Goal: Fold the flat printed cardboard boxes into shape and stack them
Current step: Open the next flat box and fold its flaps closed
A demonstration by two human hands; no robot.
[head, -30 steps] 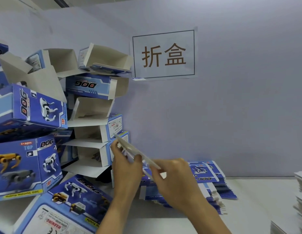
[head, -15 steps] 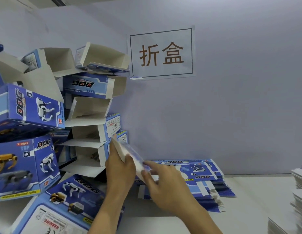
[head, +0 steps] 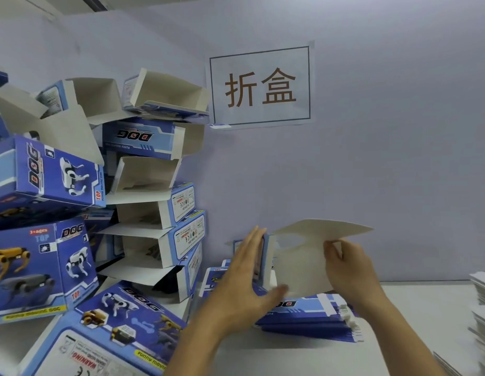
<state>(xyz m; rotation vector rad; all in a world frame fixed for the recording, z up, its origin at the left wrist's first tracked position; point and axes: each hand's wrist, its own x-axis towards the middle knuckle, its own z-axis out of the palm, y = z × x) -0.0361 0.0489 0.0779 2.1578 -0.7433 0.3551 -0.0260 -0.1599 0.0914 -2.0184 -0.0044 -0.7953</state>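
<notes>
Above the white table (head: 415, 321), against the lilac wall (head: 385, 158) with its paper sign (head: 259, 86), your left hand (head: 244, 278) presses flat-fingered on the half-opened box (head: 298, 256); your right hand (head: 347, 270) pinches its flap. Flat blanks (head: 312, 318) lie beneath, folded boxes (head: 143, 202) piled left.

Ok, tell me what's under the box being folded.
Under the half-opened box in both hands lies the stack of flat blue boxes on the table. The stack's far part is hidden behind box and hands.
</notes>
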